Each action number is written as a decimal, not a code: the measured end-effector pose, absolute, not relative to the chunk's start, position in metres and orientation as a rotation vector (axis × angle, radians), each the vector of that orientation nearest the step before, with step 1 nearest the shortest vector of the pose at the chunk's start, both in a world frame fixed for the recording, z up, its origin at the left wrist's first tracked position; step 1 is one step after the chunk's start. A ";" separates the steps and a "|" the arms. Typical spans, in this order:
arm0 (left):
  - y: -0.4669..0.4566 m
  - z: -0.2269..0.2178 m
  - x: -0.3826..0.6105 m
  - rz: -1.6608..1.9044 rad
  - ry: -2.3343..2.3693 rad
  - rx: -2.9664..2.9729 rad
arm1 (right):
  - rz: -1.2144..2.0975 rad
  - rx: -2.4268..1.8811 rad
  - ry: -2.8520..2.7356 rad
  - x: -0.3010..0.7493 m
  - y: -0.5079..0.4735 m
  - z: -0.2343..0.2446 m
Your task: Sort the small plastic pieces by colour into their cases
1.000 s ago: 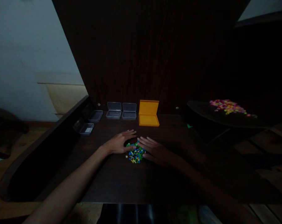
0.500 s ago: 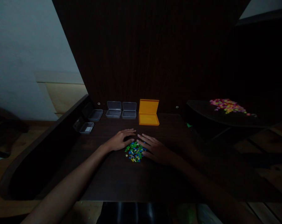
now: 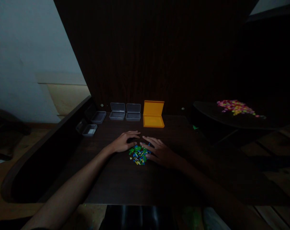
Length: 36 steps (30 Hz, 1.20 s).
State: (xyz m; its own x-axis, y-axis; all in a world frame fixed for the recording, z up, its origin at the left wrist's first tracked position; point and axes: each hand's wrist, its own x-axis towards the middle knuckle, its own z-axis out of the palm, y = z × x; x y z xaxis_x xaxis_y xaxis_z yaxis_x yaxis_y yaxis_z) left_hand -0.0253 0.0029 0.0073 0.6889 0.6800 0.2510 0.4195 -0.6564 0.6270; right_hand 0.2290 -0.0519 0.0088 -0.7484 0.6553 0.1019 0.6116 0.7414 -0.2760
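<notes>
The room is dim, and a dark wooden table (image 3: 125, 182) fills the lower middle of the frame, its grain barely visible. Just below the centre of the frame a small pile of coloured pieces (image 3: 138, 154), green, blue and yellow, lies on the bare tabletop. The left hand (image 3: 122, 142) rests flat against the pile's left and far edge, and the right hand (image 3: 159, 150) lies flat along its right side. Both have loose, spread fingers that grip nothing, and their fingertips come close together at the far side of the pile. Further back, near the middle of the frame, an orange box (image 3: 153, 121) stands open with its lid tilted up. Left of it sit two clear boxes (image 3: 125, 112) side by side, also open. Two more clear boxes (image 3: 94, 124) stand towards the left along the table's raised curved edge (image 3: 51, 140). A tall dark wood panel (image 3: 159, 57) rises behind the table and takes up the upper middle of the frame. A pale wall (image 3: 27, 48) fills the upper left. At the right of the frame a dark rounded surface (image 3: 207, 115) carries a second heap of pink and yellow pieces (image 3: 235, 107), well apart from the hands. A single green piece (image 3: 195, 127) lies between that surface and the orange box.
</notes>
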 end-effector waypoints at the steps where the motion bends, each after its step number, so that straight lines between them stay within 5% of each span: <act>1: 0.003 0.007 -0.026 0.650 0.837 2.359 | 0.329 -1.022 -2.757 0.228 -0.052 0.009; 36: 0.003 0.017 -0.026 0.562 0.860 2.216 | 0.377 -0.971 -2.621 0.233 -0.049 0.003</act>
State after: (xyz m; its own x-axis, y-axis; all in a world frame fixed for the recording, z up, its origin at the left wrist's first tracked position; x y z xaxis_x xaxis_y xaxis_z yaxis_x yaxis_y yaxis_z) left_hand -0.0260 0.0033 0.0170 0.6877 0.7120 0.1418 0.4159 -0.5464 0.7270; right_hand 0.2331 -0.0488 0.0030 -0.7179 0.6657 0.2036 0.5815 0.7342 -0.3504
